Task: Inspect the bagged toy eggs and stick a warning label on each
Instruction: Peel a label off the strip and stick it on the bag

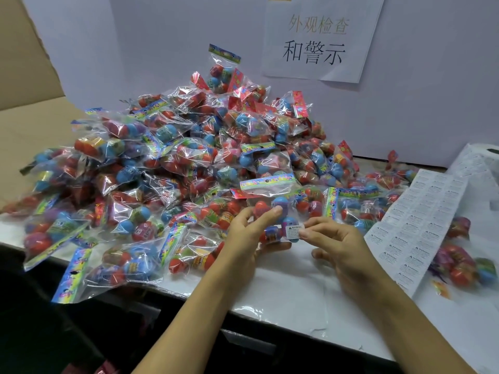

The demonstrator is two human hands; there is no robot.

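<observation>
Left hand (249, 233) grips a bag of toy eggs (272, 209) from the left side, thumb on top, fingers curled under, holding it just above the near table (291, 290) edge. Right hand (337, 244) pinches a white warning label (294, 231) by its right end, pressing it on the bag's lower right part; other fingers loosely curled. Bag's header card (267, 181) points far. Right of the hands, a label sheet (415, 225) lies on the table, partly over more bagged eggs (464, 268). Behind and left of the hands, a big pile of bagged eggs (167, 163) covers the table. Far wall carries a paper sign (318, 39) with Chinese characters. Cardboard (29, 85) at far left.
</observation>
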